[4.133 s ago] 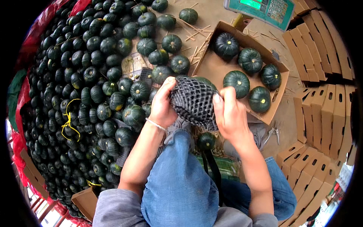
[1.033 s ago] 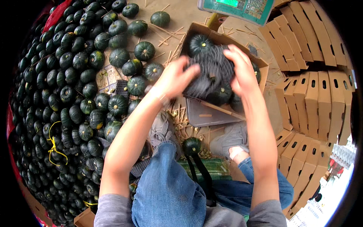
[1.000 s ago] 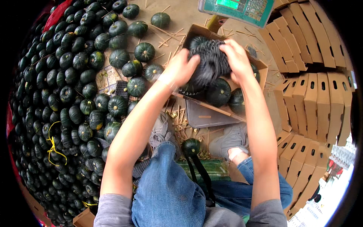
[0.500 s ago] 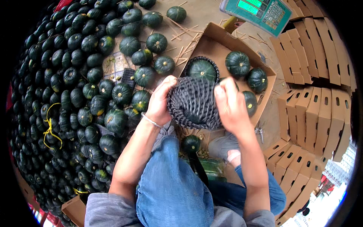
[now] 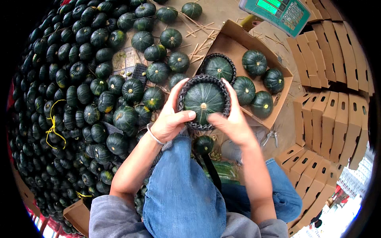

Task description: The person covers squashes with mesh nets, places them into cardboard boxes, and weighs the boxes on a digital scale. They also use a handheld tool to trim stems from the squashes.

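Netted squash (image 5: 203, 101) between hands (seemingly cupped)

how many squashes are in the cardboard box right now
5: one in a black net sleeve at the box's left, one top middle, one far right, two along the near edge. Hands may hide more.

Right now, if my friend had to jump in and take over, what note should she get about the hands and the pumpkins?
Left hand: holds the left side of a dark green squash, thumb across its front.
Right hand: holds the right side of the same squash, fingers on the black foam net sleeve around it.
Where things are: the cardboard box just beyond the hands has five squashes in it, one with a net. A big pile of bare squashes lies to the left.
Done: the held squash is netted.
Left: it is not yet in the box, and the pile is still bare.
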{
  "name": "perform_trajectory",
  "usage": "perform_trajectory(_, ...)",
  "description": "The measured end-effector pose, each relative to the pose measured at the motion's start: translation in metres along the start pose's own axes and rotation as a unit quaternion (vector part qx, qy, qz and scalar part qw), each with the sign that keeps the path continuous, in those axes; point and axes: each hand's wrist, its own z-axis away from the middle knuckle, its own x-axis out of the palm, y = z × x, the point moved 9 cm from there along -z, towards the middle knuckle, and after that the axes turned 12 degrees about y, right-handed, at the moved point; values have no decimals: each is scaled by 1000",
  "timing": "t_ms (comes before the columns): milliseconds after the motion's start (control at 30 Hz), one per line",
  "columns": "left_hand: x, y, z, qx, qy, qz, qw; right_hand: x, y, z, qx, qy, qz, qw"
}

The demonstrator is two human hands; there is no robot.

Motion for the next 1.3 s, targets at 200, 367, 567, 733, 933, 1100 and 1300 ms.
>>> perform_trajectory(200,-2,13,12,53,22,-43,997,0,-19,13,-80,-4,125,989)
perform_trajectory(367,18,30,17,210,35,-355,910,36,-49,16,-244,-8,404,882)
perform_trajectory(567,17,28,4,83,16,-195,977,31,-59,-5,-304,-5,398,866)
perform_trajectory(733,15,30,-76,400,154,-569,701,-70,-68,-139,-324,288,459,775)
perform_trajectory(933,1,11,-82,466,209,-416,752,-52,20,-234,-219,19,619,754)
perform_trajectory(1100,-20,21,-26,422,143,-440,780,-45,10,-194,-170,117,707,677)
perform_trajectory(1300,-234,117,132,291,314,-787,444,-41,-10,-80,-313,50,598,736)
